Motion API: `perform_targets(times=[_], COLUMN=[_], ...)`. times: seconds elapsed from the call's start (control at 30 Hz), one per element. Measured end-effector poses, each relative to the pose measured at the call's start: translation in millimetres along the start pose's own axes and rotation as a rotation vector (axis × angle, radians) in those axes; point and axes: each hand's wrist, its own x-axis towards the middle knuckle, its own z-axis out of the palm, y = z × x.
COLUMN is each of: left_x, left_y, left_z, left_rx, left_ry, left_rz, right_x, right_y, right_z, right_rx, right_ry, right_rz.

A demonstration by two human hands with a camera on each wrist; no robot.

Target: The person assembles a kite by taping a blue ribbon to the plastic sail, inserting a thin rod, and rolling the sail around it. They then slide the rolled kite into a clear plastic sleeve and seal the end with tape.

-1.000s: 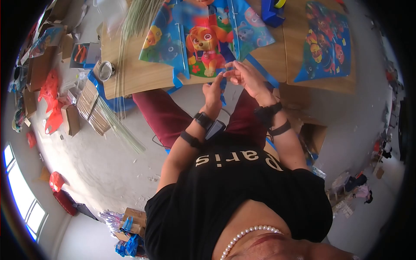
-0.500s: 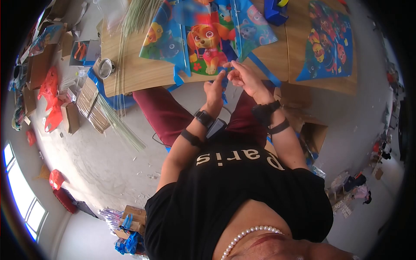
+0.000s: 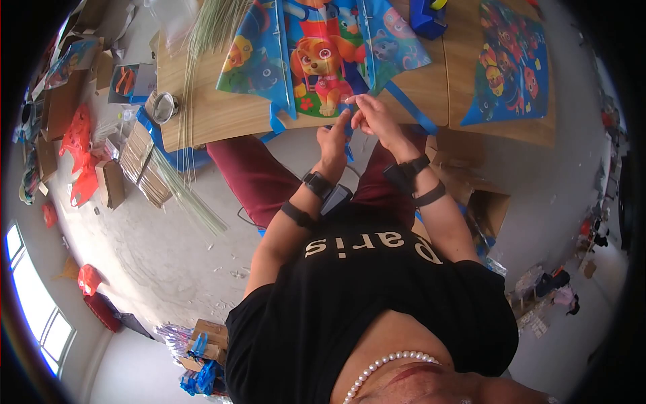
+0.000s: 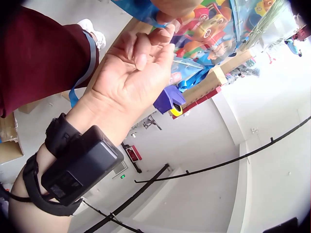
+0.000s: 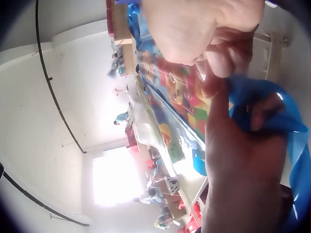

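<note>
A blue kite point(image 3: 323, 74) printed with a cartoon dog lies on the wooden table in the head view, thin rods running along it. Just off its near edge my two hands meet. My left hand point(image 3: 331, 143) grips a blue ribbon point(image 5: 290, 109), which loops out past the fingers in the right wrist view. Its thumb points up toward my right hand point(image 3: 381, 124). The right fingers are curled, with thumb and index pinching the ribbon close to the left thumb tip; the fingers partly hide this spot.
Right of the kite are a blue tape dispenser point(image 3: 427, 20) and another printed sheet point(image 3: 505, 74). At the left are a bundle of pale rods point(image 3: 215, 30) and a round roll point(image 3: 165, 108). Blue strips point(image 3: 410, 109) hang over the table edge. Cardboard boxes point(image 3: 488, 212) stand on the floor.
Both hands stay together at the kite's near edge. The right wrist has turned slightly and its fingers have shifted a little; the left hand has barely moved.
</note>
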Motion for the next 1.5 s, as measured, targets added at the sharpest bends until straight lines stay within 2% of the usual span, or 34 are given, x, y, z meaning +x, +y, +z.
perform_targets(times=[0.27,0.33,0.7,0.97,1.03,1.5], left_x=[0.7,2.4,3.5,-10.9,-11.7,-6.2], left_y=[-2.0,-4.1,-9.3,10.2,14.3,8.2], left_z=[-0.1,-1.0,-7.2,-3.1,0.6,5.2], left_rx=[0.01,0.028,0.022,0.068,0.029,0.003], left_ry=[0.017,0.033,-0.025,-0.092,-0.013,0.056], left_rz=[-0.019,0.027,0.027,0.036,-0.005,0.006], right_x=[-3.6,-4.1,-3.6,-2.6,-2.8,-5.4], right_y=[-2.5,-3.9,-7.3,-4.2,-3.4,9.4], right_z=[2.8,2.4,4.6,4.2,4.1,0.6], right_rx=[-0.181,-0.191,-0.214,-0.214,-0.216,-0.121], right_ry=[0.065,0.058,0.067,0.072,0.07,0.052], right_rz=[-0.017,-0.022,-0.01,-0.049,-0.059,-0.073])
